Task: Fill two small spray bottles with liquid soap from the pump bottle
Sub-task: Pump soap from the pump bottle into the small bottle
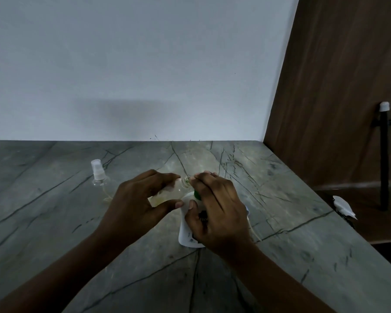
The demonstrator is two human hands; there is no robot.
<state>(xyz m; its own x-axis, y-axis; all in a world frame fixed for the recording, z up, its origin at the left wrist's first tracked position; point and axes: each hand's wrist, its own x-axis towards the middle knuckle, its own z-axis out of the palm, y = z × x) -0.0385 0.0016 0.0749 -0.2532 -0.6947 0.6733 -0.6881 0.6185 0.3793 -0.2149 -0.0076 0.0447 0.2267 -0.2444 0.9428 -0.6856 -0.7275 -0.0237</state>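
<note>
**A:** Head view. The left hand (131, 199) has its thumb and fingers curled round the small clear uncapped spray bottle (165, 195), which is tilted with its mouth right at the green pump head (197, 195).

**B:** And the right hand (217, 211) wraps over the top of the white plastic pump bottle (185, 232), standing near centre on the grey veined stone counter (280, 256).

**A:** That little bottle looks light, thin-walled and probably soap-slick. I'd grip the body, not the neck.

**B:** The capped clear spray bottle (98, 177) waits far left, well apart.
</note>
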